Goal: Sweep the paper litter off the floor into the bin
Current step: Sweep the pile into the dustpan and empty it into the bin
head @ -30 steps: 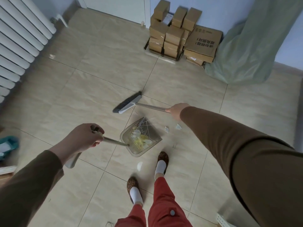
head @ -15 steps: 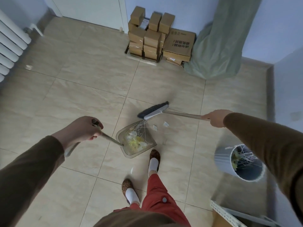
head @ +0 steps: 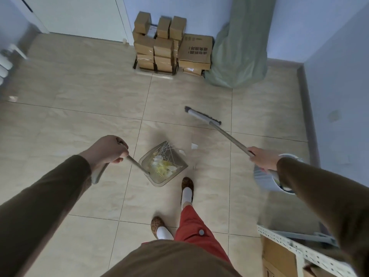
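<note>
My left hand (head: 107,149) grips the long handle of a clear dustpan (head: 157,179), which rests on the tiled floor and holds white and yellow paper scraps and thin sticks. Two white paper scraps (head: 194,146) lie on the floor just right of the pan's mouth. My right hand (head: 262,157) grips the metal handle of a broom; the broom head (head: 202,116) is out to the upper right, beyond the scraps. A white bin (head: 265,179) stands at the right, mostly hidden behind my right forearm.
Stacked cardboard boxes (head: 165,47) and a green sack (head: 239,50) stand against the far wall. A radiator (head: 4,64) is at the left edge. A perforated metal rack and a cardboard box (head: 279,256) are at the bottom right. My feet in slippers (head: 187,188) are just below the dustpan.
The broom head has swung from left of the dustpan to the far right, past the scraps. The view has turned right, bringing the bin into view. The dustpan stays in place.
</note>
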The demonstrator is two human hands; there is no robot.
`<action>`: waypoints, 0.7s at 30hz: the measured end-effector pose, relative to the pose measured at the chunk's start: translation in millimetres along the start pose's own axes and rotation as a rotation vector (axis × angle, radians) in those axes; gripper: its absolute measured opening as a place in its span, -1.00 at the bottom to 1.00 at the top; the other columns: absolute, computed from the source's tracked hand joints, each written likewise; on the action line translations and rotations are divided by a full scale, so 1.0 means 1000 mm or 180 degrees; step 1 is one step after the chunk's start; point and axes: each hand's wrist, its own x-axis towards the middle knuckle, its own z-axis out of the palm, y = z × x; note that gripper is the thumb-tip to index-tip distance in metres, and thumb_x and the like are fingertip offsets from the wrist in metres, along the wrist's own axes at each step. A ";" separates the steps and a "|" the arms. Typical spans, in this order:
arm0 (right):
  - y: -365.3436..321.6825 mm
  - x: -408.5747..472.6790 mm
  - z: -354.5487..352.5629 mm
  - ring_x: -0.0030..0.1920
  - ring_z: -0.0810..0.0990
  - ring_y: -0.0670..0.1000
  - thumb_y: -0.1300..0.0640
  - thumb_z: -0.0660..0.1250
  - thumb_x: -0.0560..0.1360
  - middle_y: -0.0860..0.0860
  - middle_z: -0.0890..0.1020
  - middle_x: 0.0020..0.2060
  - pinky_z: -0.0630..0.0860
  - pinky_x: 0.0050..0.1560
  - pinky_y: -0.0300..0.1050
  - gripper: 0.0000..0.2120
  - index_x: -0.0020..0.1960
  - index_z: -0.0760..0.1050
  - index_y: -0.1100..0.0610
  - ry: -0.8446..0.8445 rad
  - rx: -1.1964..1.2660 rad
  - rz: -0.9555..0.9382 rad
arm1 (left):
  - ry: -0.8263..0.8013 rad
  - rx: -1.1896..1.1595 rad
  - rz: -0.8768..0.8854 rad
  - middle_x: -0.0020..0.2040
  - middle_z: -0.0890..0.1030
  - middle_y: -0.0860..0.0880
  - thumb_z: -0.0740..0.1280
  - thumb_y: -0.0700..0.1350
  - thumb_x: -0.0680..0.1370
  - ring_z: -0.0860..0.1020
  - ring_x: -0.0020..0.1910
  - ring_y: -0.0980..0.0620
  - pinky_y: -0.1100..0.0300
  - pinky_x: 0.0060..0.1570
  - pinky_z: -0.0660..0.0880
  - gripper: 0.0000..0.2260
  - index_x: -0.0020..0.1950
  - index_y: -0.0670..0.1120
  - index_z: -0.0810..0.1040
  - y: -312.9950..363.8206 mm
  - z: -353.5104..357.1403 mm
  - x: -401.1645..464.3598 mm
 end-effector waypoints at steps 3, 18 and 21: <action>-0.041 0.012 0.049 -0.40 0.44 0.03 0.23 0.08 0.62 0.14 0.46 -0.18 0.37 -0.59 -0.23 -0.68 0.37 0.26 0.14 -0.0231 0.0522 0.0150 | -0.0031 0.0111 0.0058 -0.07 0.68 -0.33 0.33 -0.36 0.46 0.63 -0.20 -0.12 -0.01 0.01 0.66 -0.88 -0.07 -0.29 0.64 0.005 0.009 0.006; -0.087 -0.092 0.090 -0.65 0.34 -0.09 0.26 0.12 0.61 0.09 0.40 -0.37 0.31 -0.61 -0.33 -0.69 0.30 0.29 0.00 -0.1361 0.1551 0.0308 | -0.0054 0.0294 0.0093 -0.10 0.68 -0.29 0.35 -0.37 0.49 0.71 -0.10 -0.18 -0.04 0.04 0.65 -0.86 0.02 -0.36 0.61 0.010 0.008 0.024; -0.078 -0.109 0.071 -0.62 0.35 -0.06 0.22 0.13 0.60 0.09 0.43 -0.38 0.32 -0.58 -0.30 -0.69 0.30 0.30 -0.04 -0.1250 0.1501 0.0356 | -0.0080 0.0210 0.0098 -0.09 0.66 -0.32 0.36 -0.36 0.49 0.70 -0.09 -0.22 -0.07 0.05 0.65 -0.85 0.03 -0.38 0.60 0.004 0.006 0.026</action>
